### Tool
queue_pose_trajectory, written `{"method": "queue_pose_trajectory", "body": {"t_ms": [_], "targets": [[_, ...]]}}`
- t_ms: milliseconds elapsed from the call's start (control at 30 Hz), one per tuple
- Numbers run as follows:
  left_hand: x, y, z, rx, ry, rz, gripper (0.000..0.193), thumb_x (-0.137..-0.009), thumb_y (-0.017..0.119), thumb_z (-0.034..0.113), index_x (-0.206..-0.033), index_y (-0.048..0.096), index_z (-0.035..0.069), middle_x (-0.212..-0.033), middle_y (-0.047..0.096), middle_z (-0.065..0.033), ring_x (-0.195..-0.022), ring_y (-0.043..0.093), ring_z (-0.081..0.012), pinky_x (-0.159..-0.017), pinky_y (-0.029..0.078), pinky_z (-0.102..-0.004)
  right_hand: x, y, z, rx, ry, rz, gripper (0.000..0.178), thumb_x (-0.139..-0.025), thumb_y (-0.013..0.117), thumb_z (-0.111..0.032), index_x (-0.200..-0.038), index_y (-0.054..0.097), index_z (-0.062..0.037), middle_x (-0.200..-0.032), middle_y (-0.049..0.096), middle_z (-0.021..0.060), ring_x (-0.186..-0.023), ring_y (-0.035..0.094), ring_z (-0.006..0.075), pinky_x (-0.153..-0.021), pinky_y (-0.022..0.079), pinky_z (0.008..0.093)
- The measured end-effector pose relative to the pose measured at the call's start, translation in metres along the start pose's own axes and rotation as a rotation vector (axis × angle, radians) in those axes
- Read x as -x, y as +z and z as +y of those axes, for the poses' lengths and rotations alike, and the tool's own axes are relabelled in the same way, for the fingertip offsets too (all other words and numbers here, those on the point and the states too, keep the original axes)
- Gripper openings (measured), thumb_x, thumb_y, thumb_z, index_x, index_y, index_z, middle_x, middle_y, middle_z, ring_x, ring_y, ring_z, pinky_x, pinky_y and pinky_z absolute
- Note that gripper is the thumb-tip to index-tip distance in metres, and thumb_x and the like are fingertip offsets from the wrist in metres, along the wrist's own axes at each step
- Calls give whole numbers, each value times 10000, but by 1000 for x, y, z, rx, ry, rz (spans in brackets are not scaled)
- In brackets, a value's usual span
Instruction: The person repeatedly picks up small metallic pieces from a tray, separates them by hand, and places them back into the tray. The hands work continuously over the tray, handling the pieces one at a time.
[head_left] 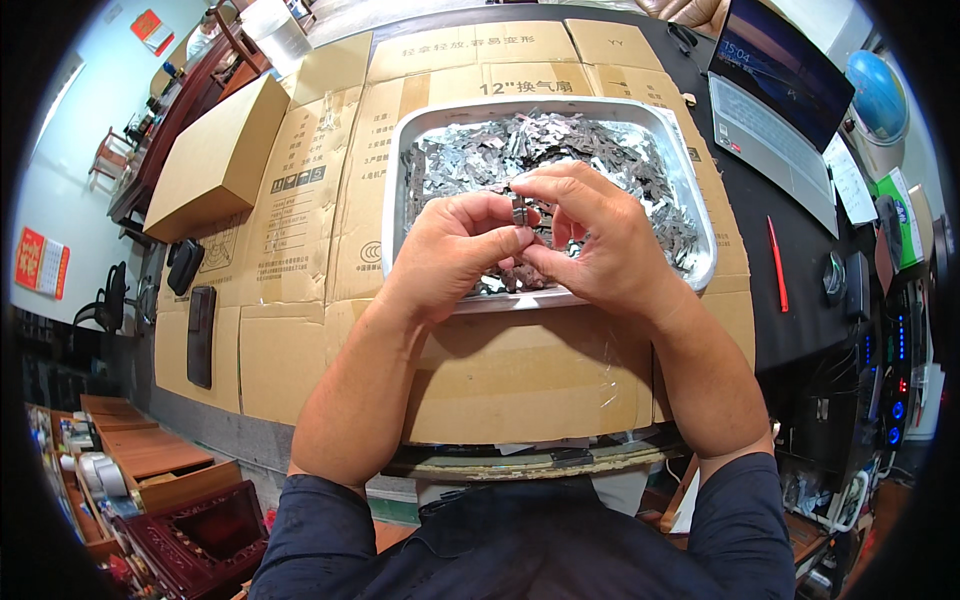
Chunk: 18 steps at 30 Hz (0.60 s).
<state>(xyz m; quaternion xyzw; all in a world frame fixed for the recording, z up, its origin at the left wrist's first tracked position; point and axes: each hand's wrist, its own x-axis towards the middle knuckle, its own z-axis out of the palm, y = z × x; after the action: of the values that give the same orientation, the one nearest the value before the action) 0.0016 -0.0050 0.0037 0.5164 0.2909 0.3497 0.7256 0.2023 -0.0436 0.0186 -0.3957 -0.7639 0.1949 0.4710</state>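
Observation:
Above a silver metal tray (pixel 391 210), both my hands meet close together. Many small flat metal strips (pixel 460 165), dark grey and shiny silver, are heaped in the tray. My left hand (pixel 445 245) is closed, with a little stack of dark metal strips (pixel 519 212) pinched between thumb and fingers. From the other side my right hand (pixel 610 230) curls around the same stack, index fingertip at its upper end and thumb close below. The fingers partly hide the stack, so its lower end cannot be made out.
Flattened cardboard (pixel 530 390) lies under the tray. To the left are a cardboard box (pixel 220 160), a dark phone (pixel 201 337) and a black case (pixel 184 265). On the right are an open laptop (pixel 775 130), a red pen (pixel 777 264) and a blue globe (pixel 876 95).

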Motion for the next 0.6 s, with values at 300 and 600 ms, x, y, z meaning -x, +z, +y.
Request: {"method": "queue_pose_trajectory", "body": {"t_ms": [300, 600], "targets": [[0, -1, -2, 4, 13, -1, 135, -938, 727, 39, -1053, 715, -31, -945, 727, -62, -808, 672, -96, -708, 548, -223, 1, -1, 3, 77, -63, -5, 400, -757, 822, -81, -1136, 696, -72, -1047, 689, 103, -844, 700, 260, -688, 596, 342], [0, -4, 1, -107, -10, -21, 132, -928, 733, 12, -1052, 727, -37, -928, 741, -63, -804, 670, -85, -716, 552, -216, 1, 0, 13, 181, -179, -10, 410, -741, 849, -112, -1128, 718, -69, -1045, 708, 100, -859, 720, 309, -738, 598, 382]]}}
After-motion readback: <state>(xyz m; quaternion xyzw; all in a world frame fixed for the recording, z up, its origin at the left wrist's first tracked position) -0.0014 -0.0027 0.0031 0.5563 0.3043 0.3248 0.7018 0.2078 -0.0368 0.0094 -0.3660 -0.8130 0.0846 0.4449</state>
